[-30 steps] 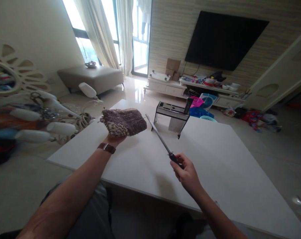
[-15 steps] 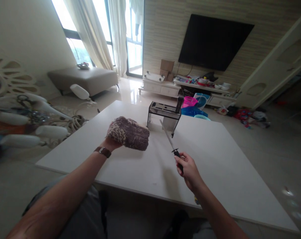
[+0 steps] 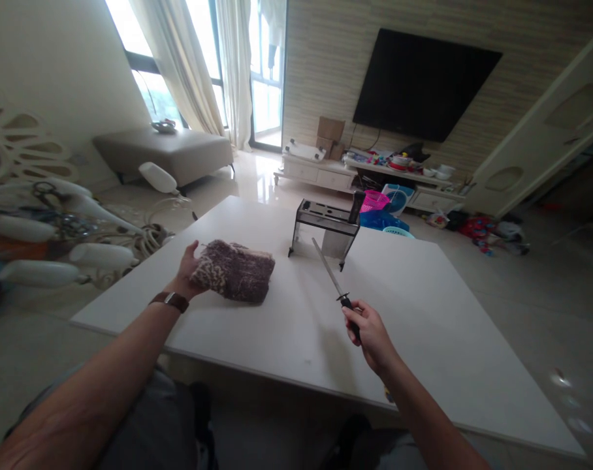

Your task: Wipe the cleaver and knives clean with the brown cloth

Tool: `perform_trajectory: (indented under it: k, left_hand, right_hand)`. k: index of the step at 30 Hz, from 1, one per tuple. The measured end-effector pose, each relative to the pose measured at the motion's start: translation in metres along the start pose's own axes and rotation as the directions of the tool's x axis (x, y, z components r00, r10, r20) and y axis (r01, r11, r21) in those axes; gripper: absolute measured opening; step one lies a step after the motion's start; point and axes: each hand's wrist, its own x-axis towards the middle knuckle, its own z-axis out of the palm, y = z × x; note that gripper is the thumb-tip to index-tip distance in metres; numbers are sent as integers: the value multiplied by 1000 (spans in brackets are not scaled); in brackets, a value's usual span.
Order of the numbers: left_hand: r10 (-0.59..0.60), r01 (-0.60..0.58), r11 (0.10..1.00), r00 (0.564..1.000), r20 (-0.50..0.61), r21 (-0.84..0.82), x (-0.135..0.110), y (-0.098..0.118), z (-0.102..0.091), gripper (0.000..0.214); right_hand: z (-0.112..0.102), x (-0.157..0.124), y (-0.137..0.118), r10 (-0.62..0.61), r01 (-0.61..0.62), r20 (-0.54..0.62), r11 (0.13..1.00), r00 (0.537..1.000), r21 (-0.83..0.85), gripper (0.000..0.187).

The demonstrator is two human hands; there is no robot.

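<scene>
Honing steel (image 3: 327, 271) and shaggy cloth (image 3: 235, 279) are both over the white table (image 3: 424, 307), a broad square slab whose near edge runs just ahead of the person's knees. Next in size is the knife block (image 3: 326, 225), a metal and clear stand on thin legs set on the surface close to the far edge, about midway along it, with one black knife handle (image 3: 358, 203) sticking up from its right end. The cloth, brown and mottled, lies bunched flat on the surface in the left half, nearer the left edge than the middle, and well short of the block. The steel is held off the surface as a thin grey rod slanting up and away to the left. Its tip points toward the block's front without touching it, and its black grip sits low toward the near edge. The left hand (image 3: 186, 269) rests against the cloth's left end with the thumb lifted clear. Its fingers are hidden by the pile, so whether it grips the cloth cannot be told. The right hand (image 3: 369, 333) is closed in a fist round the steel's grip. A brown wristwatch (image 3: 169, 300) sits on the left wrist.
</scene>
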Motion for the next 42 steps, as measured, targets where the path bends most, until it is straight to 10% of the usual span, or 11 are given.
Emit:
perform_trajectory:
  k: [5, 13, 18, 25, 42]
  left_hand:
    - [-5, 23, 903, 999, -45, 428, 2, 7, -22, 53]
    - [485, -237, 277, 871, 78, 931, 31, 7, -43, 71]
    - [521, -297, 72, 825, 218, 952, 27, -6, -19, 58]
    - [405, -516, 135, 808, 428, 846, 15, -41, 23, 37]
    - [333, -600, 162, 781, 529, 783, 0, -60, 33, 30]
  right_hand:
    - [4, 10, 13, 16, -15, 7, 995, 1000, -94, 37]
    - [-18, -3, 47, -76, 25, -162, 955, 984, -295, 35]
    - [-63, -11, 87, -182, 7, -383, 909, 906, -417, 36]
    - [-103, 6, 112, -293, -99, -518, 792, 803, -602, 44]
    - [-83, 3, 91, -461, -226, -551, 588, 695, -777, 30]
